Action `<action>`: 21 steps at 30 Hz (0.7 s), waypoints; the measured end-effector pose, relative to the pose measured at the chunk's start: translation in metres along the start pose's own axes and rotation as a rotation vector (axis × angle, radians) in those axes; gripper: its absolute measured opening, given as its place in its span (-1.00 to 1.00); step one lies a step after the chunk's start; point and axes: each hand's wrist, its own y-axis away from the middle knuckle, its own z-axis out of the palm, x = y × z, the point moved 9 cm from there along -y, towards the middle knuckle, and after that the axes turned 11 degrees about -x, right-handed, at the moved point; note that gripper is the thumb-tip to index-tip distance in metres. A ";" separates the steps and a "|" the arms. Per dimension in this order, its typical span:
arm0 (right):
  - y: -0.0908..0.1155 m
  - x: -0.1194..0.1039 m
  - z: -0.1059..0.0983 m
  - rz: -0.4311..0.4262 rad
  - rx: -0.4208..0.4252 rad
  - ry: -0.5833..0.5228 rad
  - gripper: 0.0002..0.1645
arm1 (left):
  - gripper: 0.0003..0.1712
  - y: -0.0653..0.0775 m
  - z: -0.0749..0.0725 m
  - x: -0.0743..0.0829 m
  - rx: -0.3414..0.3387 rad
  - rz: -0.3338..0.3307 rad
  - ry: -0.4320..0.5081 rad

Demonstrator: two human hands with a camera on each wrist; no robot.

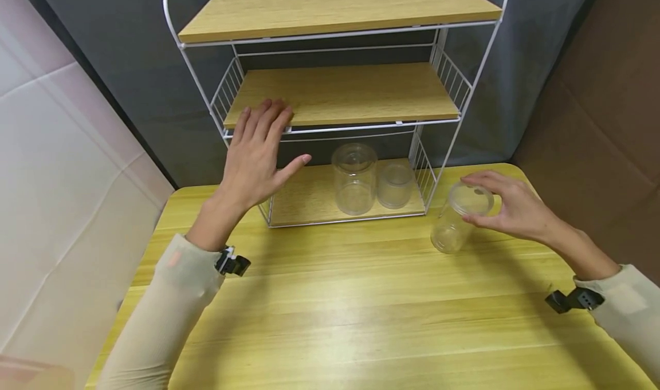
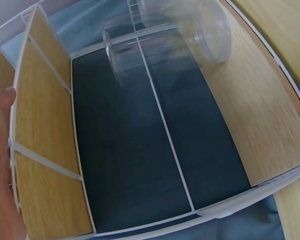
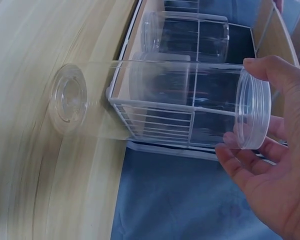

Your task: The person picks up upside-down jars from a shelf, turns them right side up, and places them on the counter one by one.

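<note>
My right hand [image 1: 515, 207] grips a tall clear jar [image 1: 450, 235] by its lidded top, thumb on one side and fingers on the other. In the right wrist view the jar [image 3: 190, 90] appears whole, its round base close to the tabletop. My left hand [image 1: 252, 164] lies with fingers extended over the front left edge of the rack's middle shelf [image 1: 350, 92], thumb spread out sideways. On the bottom shelf [image 1: 304, 198] stand a large clear jar [image 1: 354, 184] and, right of it, a shorter clear jar [image 1: 395, 188].
A white wire rack with wooden shelves stands at the back of the wooden table [image 1: 335, 298]; its top shelf [image 1: 340, 6] is above. Grey cloth [image 1: 129, 81] hangs behind. A pale panel [image 1: 67, 166] borders the left side, a brown one [image 1: 598, 92] the right.
</note>
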 end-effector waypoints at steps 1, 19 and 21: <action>0.000 0.001 0.000 0.004 -0.002 -0.002 -0.17 | 0.10 0.000 0.000 0.000 0.005 0.000 -0.007; -0.002 0.005 0.005 0.074 -0.075 -0.044 -0.11 | 0.00 0.001 0.005 0.001 0.047 0.020 -0.071; -0.002 0.004 0.004 0.068 -0.071 -0.032 -0.09 | 0.00 0.001 0.006 0.001 0.050 0.016 -0.076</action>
